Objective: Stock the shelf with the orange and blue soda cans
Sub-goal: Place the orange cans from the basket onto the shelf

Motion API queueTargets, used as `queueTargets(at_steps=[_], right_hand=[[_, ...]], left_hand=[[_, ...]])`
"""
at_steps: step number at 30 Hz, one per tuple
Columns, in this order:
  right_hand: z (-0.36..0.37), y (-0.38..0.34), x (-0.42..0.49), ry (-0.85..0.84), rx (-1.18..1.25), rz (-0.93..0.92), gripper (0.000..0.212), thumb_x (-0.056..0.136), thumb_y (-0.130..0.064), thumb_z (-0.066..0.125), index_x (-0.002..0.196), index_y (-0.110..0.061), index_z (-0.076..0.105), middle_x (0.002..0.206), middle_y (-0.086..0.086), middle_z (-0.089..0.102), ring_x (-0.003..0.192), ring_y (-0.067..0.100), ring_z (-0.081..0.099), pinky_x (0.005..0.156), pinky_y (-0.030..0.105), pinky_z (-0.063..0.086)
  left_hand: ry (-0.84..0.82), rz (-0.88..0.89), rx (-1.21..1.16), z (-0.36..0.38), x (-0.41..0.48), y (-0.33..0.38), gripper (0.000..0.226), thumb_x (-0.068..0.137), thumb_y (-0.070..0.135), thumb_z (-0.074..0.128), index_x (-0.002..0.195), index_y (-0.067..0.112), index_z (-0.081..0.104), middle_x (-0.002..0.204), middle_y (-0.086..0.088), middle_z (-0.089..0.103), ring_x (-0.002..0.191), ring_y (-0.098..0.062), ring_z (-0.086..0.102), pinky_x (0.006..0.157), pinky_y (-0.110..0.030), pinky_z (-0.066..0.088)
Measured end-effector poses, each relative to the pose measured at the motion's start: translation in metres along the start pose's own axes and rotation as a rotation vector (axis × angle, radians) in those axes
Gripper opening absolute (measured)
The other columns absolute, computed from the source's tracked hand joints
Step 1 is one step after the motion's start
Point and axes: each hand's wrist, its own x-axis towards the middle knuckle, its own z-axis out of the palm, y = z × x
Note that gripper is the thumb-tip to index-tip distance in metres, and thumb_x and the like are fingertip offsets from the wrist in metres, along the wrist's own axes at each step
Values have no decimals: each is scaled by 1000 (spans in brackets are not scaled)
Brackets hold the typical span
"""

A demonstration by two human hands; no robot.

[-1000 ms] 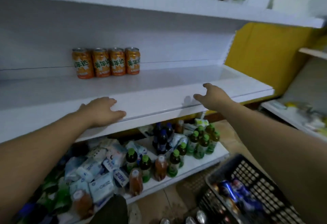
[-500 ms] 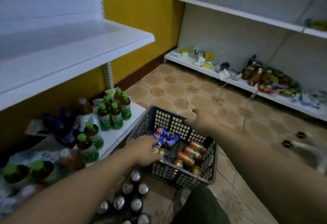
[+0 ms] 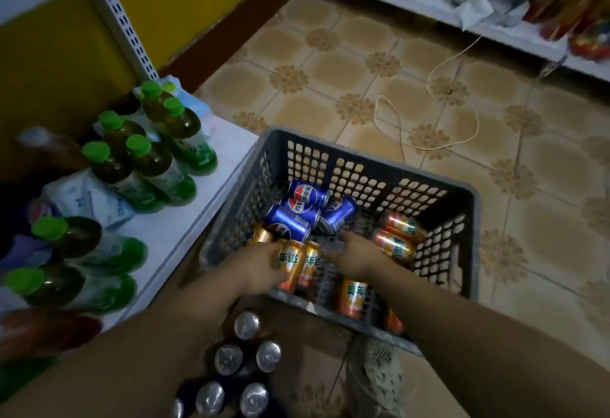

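Now | left hand [image 3: 260, 265] grips orange can [image 3: 292, 264] | right hand [image 3: 358, 254] moved into basket [image 3: 373, 160]

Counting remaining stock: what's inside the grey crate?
Blue cans at far left, orange cans at right and front; the left hand grips one. Anything under the right hand or wrists is hidden.

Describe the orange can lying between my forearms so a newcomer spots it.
Find the dark grey perforated plastic crate. Against its near wall, midway between the forearms, sits an orange soda can with its whole label showing. The other orange cans sit at the left hand, by the right wall, or half hidden by the right forearm.
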Motion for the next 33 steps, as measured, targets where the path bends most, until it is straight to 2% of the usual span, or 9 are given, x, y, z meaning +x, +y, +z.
queueTargets(at_steps=[4, 7, 11, 13, 16, 20, 23, 26, 33], right_hand=[[42, -12, 63, -76, 95, 3, 42, 98, -38, 50, 125, -5, 51, 92, 9, 56, 81, 20, 55, 70, 32, 46], [77, -23, 103, -85, 218, 50, 35, 93, -43, 58, 101, -9, 55, 90, 8, 57, 81, 20, 54, 69, 29, 42], [106, -28, 125, -8, 351, 160, 38, 83, -44, 71, 92, -11, 56, 82, 6, 62, 66, 16, 55, 50, 25, 36], [102, -28, 118, 47, 400, 122, 39, 79, -37, 75, 99, -13, 53, 89, 3, 59, 74, 16, 55, 56, 26, 38], [79, -37, 91, 127, 472, -7, 52, 75, -34, 79, 116, -17, 53, 100, -1, 61, 88, 16, 59, 70, 27, 44], [23, -73, 31, 209, 660, -167, 47, 73, -30, 81, 114, -20, 60, 98, -6, 67, 90, 10, 65, 75, 25, 54], [-19, -113, -24, 276, 694, -305, 46, 71, -30, 82, 110, -26, 58, 99, -5, 67, 90, 11, 65, 77, 30, 56], [-52, -164, -93, 301, 701, -477, 49, 68, -30, 82, 110, -28, 58, 100, -3, 67, 91, 14, 66, 79, 35, 58], [-75, -293, -278, 303, 604, -937, 42, 68, -22, 84, 99, -31, 57, 95, -6, 66, 83, 8, 66, 77, 34, 58]], left_hand=[[-75, -80, -1, 11, 55, -32, 51, 83, 37, 70, 130, 26, 54, 124, 3, 62, 106, -13, 58, 96, -33, 46], [-179, -115, 76, 18, 84, -50, 63, 80, 44, 71, 134, 23, 48, 125, 0, 60, 105, -17, 59, 95, -37, 49], [-215, -79, 91, 18, 96, -52, 60, 81, 40, 70, 133, 20, 48, 121, -3, 61, 100, -16, 59, 92, -37, 50], [-183, -62, 43, 16, 93, -54, 56, 80, 39, 71, 129, 20, 51, 117, -2, 62, 101, -18, 59, 92, -38, 50], [-91, 4, -114, 8, 76, -50, 55, 78, 33, 74, 128, 23, 52, 116, 3, 62, 105, -16, 59, 95, -37, 48], [61, 87, -431, -23, 26, -22, 60, 75, 20, 79, 126, 27, 46, 108, 14, 60, 105, -7, 58, 89, -23, 47], [198, 175, -562, -56, -24, -2, 75, 68, 25, 83, 132, 21, 44, 114, 7, 63, 108, -10, 60, 94, -27, 48], [357, 231, -616, -98, -96, 12, 65, 78, 13, 77, 132, 24, 42, 111, 7, 62, 94, 3, 59, 72, -7, 47], [741, 322, -633, -181, -296, 4, 68, 67, 29, 86, 124, 26, 49, 104, 10, 67, 87, 6, 65, 80, -16, 51]])
